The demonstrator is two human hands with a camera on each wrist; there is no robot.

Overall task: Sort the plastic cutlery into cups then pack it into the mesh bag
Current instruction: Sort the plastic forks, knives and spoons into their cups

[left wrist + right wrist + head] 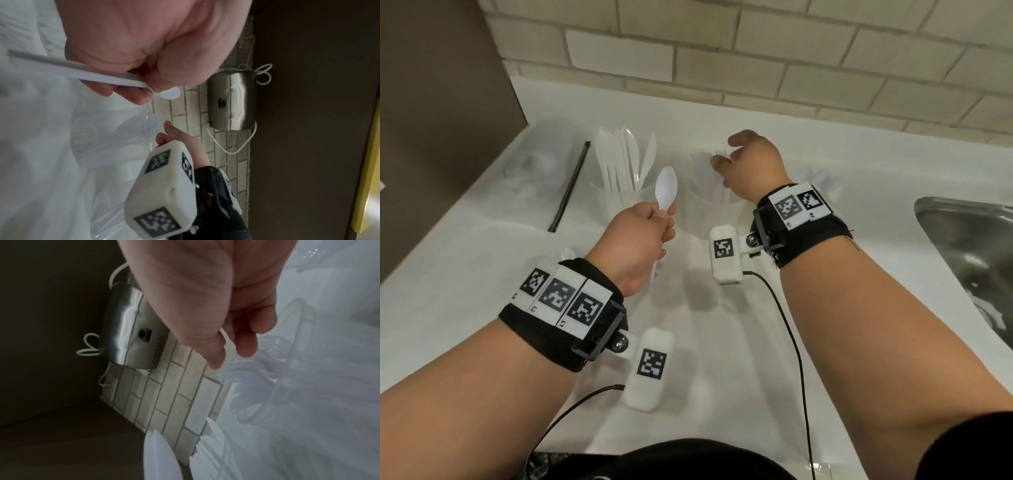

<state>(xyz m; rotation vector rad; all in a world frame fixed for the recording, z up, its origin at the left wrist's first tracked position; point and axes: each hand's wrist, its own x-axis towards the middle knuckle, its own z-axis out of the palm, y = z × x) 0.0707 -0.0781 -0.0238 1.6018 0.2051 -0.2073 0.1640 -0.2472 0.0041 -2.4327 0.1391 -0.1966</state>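
My left hand [654, 222] grips a white plastic spoon [666, 186] by its handle, bowl up, in front of the cups; the left wrist view shows the spoon handle [82, 71] under the curled fingers. A clear cup of knives [619, 171] stands at the back left. Beside it to the right is a clear cup of forks [709, 195]. My right hand [726, 154] hovers over that cup's top, thumb and fingers pinching a thin white fork handle [224, 335] above the fork tines [228, 378]. A third cup [823, 181] is mostly hidden behind my right wrist.
The mesh bag [530, 178] with a black strip [570, 185] lies at the counter's back left. Another spoon [567, 255] peeks out behind my left wrist. A steel sink [962, 246] is at the right, with a tiled wall [722, 51] behind. A steel appliance [232, 100] hangs on the wall.
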